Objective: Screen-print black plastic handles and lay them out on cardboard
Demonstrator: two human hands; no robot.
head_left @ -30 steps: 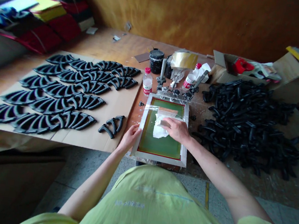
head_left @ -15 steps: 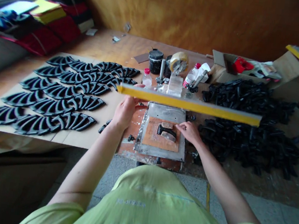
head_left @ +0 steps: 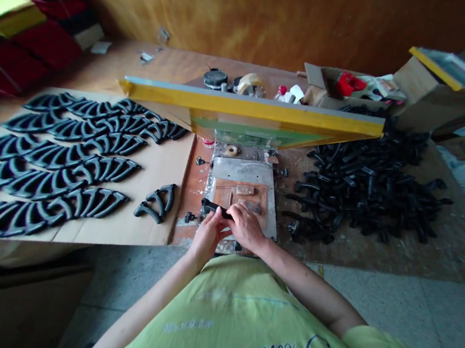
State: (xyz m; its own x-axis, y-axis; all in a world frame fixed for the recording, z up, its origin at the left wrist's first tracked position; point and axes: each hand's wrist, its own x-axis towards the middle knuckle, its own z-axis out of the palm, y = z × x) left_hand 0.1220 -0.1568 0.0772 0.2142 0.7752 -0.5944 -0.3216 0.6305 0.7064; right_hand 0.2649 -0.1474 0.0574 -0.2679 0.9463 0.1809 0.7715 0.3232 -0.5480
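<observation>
Between my two hands is a black plastic handle [head_left: 212, 206], held above the near part of a metal plate [head_left: 253, 172]. My left hand [head_left: 209, 230] pinches it from the near side. My right hand [head_left: 247, 226] has its fingers closed around the handle's right end, partly hiding it. On the plate lies a brown board [head_left: 224, 187] with small raised blocks [head_left: 244, 189]. Beyond my hands a yellow-edged screen frame [head_left: 249, 106] stands tilted up over the back of the plate, with nobody's hand on it.
Rows of black handles [head_left: 61, 147] cover cardboard [head_left: 160, 171] on the left, with several loose handles [head_left: 158, 201] near its right edge. A heap of black handles [head_left: 367, 185] lies on the right. An open box [head_left: 317, 85] and a lidded tub [head_left: 215, 78] stand behind.
My left hand has left the frame, which now stands tilted higher. The handle has been lifted off the board, and both hands have come together on it. The view has shifted.
</observation>
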